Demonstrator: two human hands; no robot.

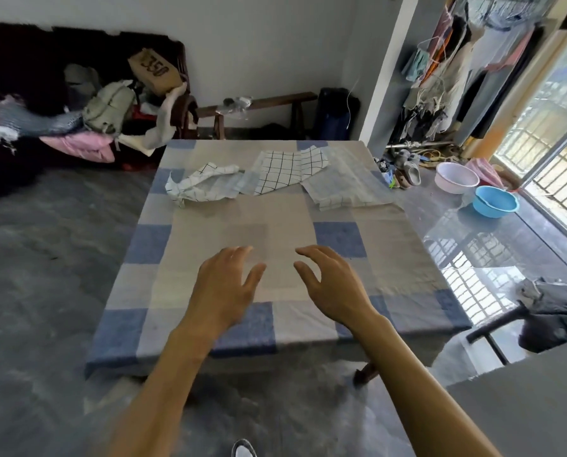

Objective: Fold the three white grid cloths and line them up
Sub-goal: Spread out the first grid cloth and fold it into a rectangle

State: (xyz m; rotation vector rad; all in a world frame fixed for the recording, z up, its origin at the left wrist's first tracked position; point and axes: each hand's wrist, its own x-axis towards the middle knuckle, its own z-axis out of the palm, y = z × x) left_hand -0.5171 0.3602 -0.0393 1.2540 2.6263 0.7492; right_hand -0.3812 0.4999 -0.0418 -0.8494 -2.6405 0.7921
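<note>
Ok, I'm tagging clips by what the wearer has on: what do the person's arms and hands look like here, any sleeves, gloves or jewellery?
The left forearm and right forearm are bare down to the picture's bottom edge, no sleeve in view. The left hand and right hand are ungloved; no ring, watch, bracelet or marking shows on either.

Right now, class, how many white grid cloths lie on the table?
3, all at the far end of the table: a crumpled cloth on the left, a bold-checked cloth in the middle, and a flat pale cloth on the right. They overlap, so another could hide underneath.
</note>
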